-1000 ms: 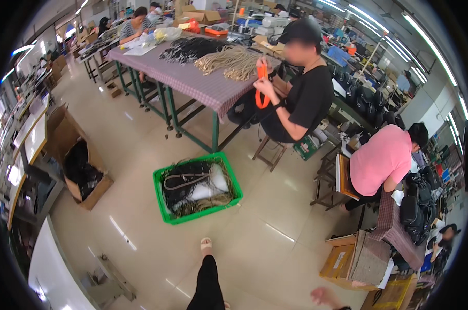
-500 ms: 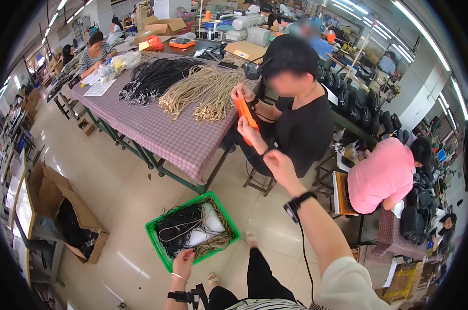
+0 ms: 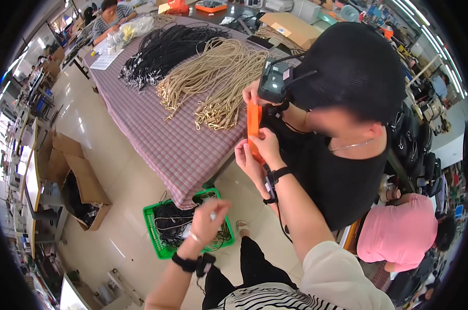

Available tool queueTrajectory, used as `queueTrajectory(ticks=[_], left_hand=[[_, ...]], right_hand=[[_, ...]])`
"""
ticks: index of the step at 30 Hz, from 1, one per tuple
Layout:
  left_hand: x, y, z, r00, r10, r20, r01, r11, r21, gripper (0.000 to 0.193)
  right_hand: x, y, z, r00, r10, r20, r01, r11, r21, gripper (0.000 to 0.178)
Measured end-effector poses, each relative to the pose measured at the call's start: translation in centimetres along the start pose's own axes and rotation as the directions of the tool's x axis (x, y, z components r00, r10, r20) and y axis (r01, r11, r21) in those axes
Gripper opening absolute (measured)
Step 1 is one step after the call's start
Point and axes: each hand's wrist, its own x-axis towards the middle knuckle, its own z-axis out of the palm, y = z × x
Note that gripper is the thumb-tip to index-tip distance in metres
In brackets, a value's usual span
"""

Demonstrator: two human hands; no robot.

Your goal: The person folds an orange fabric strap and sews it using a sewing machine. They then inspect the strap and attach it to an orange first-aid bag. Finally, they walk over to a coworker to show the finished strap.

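My right hand (image 3: 267, 146) reaches forward to a long, flat orange strip (image 3: 253, 121), its fingers closed on the lower part. A person in a black cap and black top holds the same strip, one hand (image 3: 251, 92) near its upper end and the other hand (image 3: 248, 161) at its lower end. My left hand (image 3: 209, 221) is raised in the air over a green plastic basket (image 3: 164, 253), apart from the strip. Its fingers are bent and smeared, so what they hold, if anything, is unclear. In the basket lie black cords (image 3: 169, 225) and some beige ones.
A table with a checked cloth (image 3: 141, 121) stands ahead, bearing bundles of black cords (image 3: 164, 54) and beige cords with gold hooks (image 3: 213, 77). An open carton (image 3: 91, 194) is on the floor at left. A person in pink (image 3: 399, 232) sits at right.
My right hand has moved forward onto the orange strip. My left hand has risen from the basket's near edge. The view has come closer to the table and the person in black.
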Motion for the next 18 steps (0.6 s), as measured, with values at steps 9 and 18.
queueTrajectory(ticks=[9,18], left_hand=[[19.8,-2.0,3.9,0.952,-0.105,-0.289,0.037,0.972,-0.232,0.018],[21.0,-3.5,6.8,0.946,-0.208,-0.249,0.134,0.949,-0.286,0.013]], right_hand=[[-2.0,-3.0,1.2,0.945,0.262,0.195,-0.327,0.740,0.588,0.017],[-3.0,-3.2,1.5,0.956,0.291,0.034,-0.261,0.794,0.549,0.012]])
